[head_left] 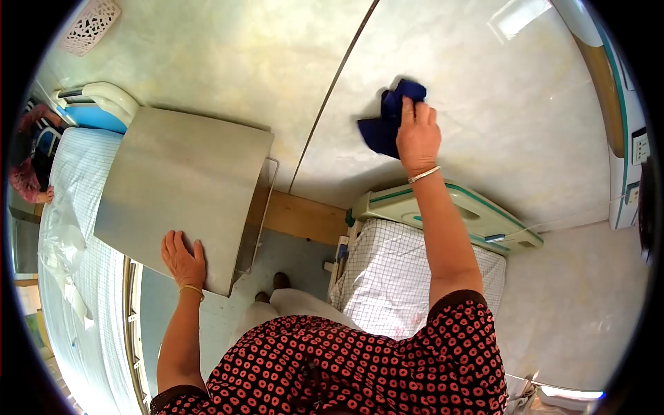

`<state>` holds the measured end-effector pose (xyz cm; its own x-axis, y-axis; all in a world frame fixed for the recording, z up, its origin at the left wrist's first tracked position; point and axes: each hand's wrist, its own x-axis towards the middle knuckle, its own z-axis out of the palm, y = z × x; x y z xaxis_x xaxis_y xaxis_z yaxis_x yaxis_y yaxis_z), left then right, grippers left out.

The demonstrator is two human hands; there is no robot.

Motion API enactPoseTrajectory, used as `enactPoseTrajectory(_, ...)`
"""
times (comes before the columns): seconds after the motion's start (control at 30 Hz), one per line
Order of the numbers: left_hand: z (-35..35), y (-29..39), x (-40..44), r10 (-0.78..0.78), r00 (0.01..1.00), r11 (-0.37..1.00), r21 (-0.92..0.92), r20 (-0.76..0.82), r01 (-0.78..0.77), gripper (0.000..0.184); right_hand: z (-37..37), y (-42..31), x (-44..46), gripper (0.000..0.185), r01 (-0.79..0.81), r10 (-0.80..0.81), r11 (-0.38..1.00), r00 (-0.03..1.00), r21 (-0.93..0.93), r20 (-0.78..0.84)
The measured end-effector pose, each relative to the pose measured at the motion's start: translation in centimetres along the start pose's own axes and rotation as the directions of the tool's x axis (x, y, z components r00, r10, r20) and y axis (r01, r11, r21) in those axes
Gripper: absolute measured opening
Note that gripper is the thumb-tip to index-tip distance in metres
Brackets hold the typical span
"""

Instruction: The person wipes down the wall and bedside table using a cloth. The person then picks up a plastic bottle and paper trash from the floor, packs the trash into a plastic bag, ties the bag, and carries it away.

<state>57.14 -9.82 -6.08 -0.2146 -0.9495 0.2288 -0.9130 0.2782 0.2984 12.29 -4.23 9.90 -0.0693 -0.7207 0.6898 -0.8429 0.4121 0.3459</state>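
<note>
A dark blue cloth is pressed against the pale marbled wall by my right hand, its fingers closed over the bunched part. One corner of the cloth spreads out to the lower left. My left hand lies flat with fingers apart on the metal top of a bedside cabinet, close to its front edge. A thin dark seam runs down the wall to the left of the cloth.
Below my right arm is a bed with a checked sheet and a cream headboard. Another bed stands left of the cabinet, with plastic wrap on it. A person's sleeve shows at far left. A white basket hangs on the wall.
</note>
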Motion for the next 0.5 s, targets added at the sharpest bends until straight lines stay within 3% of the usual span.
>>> enactPoseTrajectory(0.03,0.0,0.0,0.0,0.001,1.000,1.000,-0.002,0.001,-0.001,0.041,0.7,-0.2,-0.8,0.034,0.000,0.000,1.000,1.000,-0.002,0.001)
enactPoseTrajectory(0.1,0.1,-0.1,0.0,0.001,1.000,1.000,0.014,-0.007,-0.001,0.041,2.2,-0.9,-2.6,0.036,0.169,-0.164,0.985,0.980,-0.032,0.116)
enactPoseTrajectory(0.17,-0.2,0.0,-0.1,-0.005,1.000,1.000,0.008,-0.001,0.005,0.041,2.4,-1.5,-3.3,0.036,0.182,-0.180,0.983,0.967,0.005,0.180)
enactPoseTrajectory(0.23,-0.3,0.0,0.0,-0.009,1.000,1.000,0.000,0.002,0.009,0.041,2.1,-1.8,-3.1,0.036,0.068,-0.073,0.997,0.977,0.031,0.203)
enactPoseTrajectory(0.3,-0.1,0.0,-0.1,-0.010,1.000,1.000,0.011,0.001,0.009,0.041,0.6,-1.3,-1.4,0.038,-0.135,0.127,0.989,0.983,0.059,0.132)
enactPoseTrajectory(0.37,-0.1,0.1,0.0,-0.019,1.000,1.000,0.008,0.004,0.019,0.041,-0.7,-1.1,-0.2,0.038,-0.207,0.205,0.971,0.978,0.118,0.037)
enactPoseTrajectory(0.4,-0.2,0.2,0.0,-0.024,1.000,1.000,0.005,0.004,0.024,0.041,0.8,-1.2,-0.8,0.035,-0.157,0.155,0.983,0.988,0.091,0.025)
enactPoseTrajectory(0.43,-0.1,0.2,-0.1,-0.022,1.000,1.000,0.004,0.003,0.022,0.041,1.7,-1.6,-1.8,0.032,-0.012,0.006,0.997,0.996,0.073,0.086)
enactPoseTrajectory(0.5,-0.2,0.1,0.0,-0.020,1.000,1.000,0.013,0.004,0.020,0.041,2.9,-2.9,-3.2,0.030,0.039,-0.059,0.993,0.980,0.109,0.188)
